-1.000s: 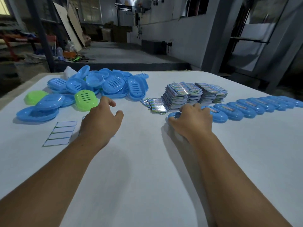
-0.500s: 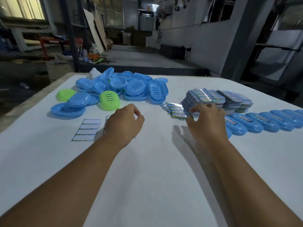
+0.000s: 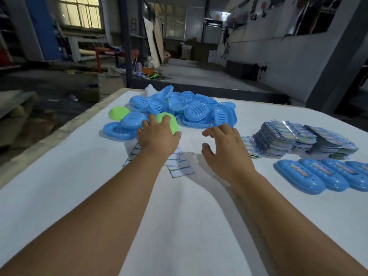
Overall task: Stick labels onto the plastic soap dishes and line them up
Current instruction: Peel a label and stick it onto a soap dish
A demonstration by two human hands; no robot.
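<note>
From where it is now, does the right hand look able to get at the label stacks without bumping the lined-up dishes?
Probably yes. The right hand hovers open just left of the label stacks, with only loose labels between; the labelled blue dishes sit nearer the person, off that path.

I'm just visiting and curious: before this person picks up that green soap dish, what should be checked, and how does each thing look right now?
1. Left hand on the green soap dish: ok, fingers lie over it, thumb at its edge.
2. Firm grip on it: cannot tell, the hand hides the contact.
3. Right hand free: ok, open and holding nothing.
4. Label stacks at hand: ok, beside the right hand.
5. Row of labelled blue dishes has room to grow: ok, bare table at its near end.
6. Backing sheets clear: not ok, partly under the left arm.
</note>
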